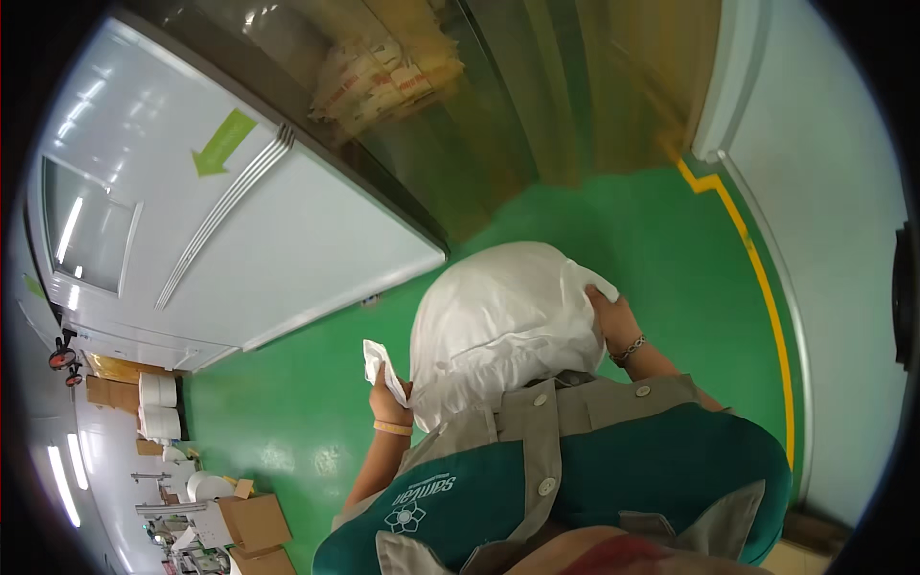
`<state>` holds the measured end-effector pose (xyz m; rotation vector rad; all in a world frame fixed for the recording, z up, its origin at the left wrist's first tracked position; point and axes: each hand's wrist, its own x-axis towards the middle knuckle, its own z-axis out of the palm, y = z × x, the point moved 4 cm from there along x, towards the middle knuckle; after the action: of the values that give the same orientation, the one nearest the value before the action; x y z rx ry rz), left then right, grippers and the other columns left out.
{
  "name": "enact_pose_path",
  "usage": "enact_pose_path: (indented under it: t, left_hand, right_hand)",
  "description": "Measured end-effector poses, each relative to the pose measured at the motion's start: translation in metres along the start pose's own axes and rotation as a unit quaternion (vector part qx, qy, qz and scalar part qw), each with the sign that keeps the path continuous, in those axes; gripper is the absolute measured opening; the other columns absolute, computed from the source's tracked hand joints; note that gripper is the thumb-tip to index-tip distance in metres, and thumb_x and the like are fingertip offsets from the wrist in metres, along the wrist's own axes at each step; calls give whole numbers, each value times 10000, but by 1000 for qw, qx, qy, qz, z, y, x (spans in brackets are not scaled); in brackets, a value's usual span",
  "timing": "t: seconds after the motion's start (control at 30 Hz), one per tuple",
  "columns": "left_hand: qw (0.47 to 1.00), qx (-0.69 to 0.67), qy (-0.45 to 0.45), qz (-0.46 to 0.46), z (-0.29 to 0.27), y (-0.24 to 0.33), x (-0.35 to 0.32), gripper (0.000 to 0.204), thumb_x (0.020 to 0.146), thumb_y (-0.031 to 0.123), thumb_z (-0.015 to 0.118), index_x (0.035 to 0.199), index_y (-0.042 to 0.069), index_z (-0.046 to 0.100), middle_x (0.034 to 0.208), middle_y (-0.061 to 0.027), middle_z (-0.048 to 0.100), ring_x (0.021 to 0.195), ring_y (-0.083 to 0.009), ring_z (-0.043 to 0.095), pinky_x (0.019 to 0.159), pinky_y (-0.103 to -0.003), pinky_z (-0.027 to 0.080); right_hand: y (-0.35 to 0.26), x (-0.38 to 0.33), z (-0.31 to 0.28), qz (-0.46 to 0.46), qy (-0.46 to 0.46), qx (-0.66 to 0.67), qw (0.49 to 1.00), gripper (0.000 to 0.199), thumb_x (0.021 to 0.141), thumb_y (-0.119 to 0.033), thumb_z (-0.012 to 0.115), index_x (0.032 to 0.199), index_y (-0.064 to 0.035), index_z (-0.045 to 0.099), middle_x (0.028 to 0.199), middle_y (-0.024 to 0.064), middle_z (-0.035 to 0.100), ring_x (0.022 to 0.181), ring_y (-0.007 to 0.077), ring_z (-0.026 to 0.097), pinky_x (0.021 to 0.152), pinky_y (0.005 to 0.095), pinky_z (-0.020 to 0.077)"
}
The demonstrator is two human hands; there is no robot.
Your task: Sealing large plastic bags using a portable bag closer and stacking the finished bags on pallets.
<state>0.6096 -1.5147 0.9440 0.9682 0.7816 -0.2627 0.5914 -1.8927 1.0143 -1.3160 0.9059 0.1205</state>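
Note:
A large, full white sack bulges in front of my body, close against my shirt. My left hand is closed on a corner of it, and a white flap of the material sticks up above the fingers. On the other side my right hand grips the opposite corner, with a short end poking out past the thumb. The underside of the sack is hidden, as is whatever fills it.
Ahead hangs a yellowish see-through strip curtain, with printed white bags showing through. A white door stands at left, a pale wall at right. Cardboard boxes and machinery lie far left on the green floor.

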Motion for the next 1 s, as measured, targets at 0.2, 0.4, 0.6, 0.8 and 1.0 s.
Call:
enact_pose_path:
  t: [0.2, 0.4, 0.6, 0.8, 1.0]
  left_hand:
    - [996, 21, 84, 9, -26, 68, -59, 187, 779, 288, 516, 716, 113, 529, 514, -14, 411, 484, -154, 440, 506, -323, 384]
    - [994, -28, 101, -5, 35, 127, -8, 215, 787, 299, 511, 692, 105, 515, 523, -11, 417, 484, -146, 434, 510, -318, 375]
    - [981, -87, 168, 33, 110, 156, 96, 225, 809, 282, 487, 655, 117, 485, 473, 4, 382, 406, -137, 379, 450, -288, 357]
    - [963, -163, 209, 42, 70, 131, 141, 208, 837, 256, 454, 662, 149, 487, 459, 26, 356, 389, -104, 341, 418, -254, 316]
    - [935, -219, 275, 50, -25, 149, 163, 207, 842, 241, 443, 675, 138, 508, 492, 26, 382, 423, -86, 380, 411, -236, 306]
  right_hand:
    - [-15, -51, 38, -28, -17, 16, 999, 527, 766, -286, 585, 1117, 73, 424, 1049, 152, 521, 946, 221, 511, 785, 314, 427]
    - [-123, 25, 99, 29, -71, -27, 997, 439, 772, -263, 578, 1059, 55, 484, 988, 117, 551, 863, 195, 535, 742, 304, 435]
    - [-214, 174, 190, 23, -115, -221, 968, 384, 800, -294, 541, 980, 46, 537, 901, 116, 586, 805, 187, 552, 710, 300, 436]
    - [-195, 257, 308, -121, -180, -459, 861, 436, 812, -367, 520, 870, 63, 563, 759, 77, 581, 702, 129, 509, 639, 270, 421]
    - [-135, 248, 441, -197, -261, -234, 916, 446, 837, -374, 462, 989, 37, 539, 850, 121, 612, 782, 190, 563, 725, 286, 424]
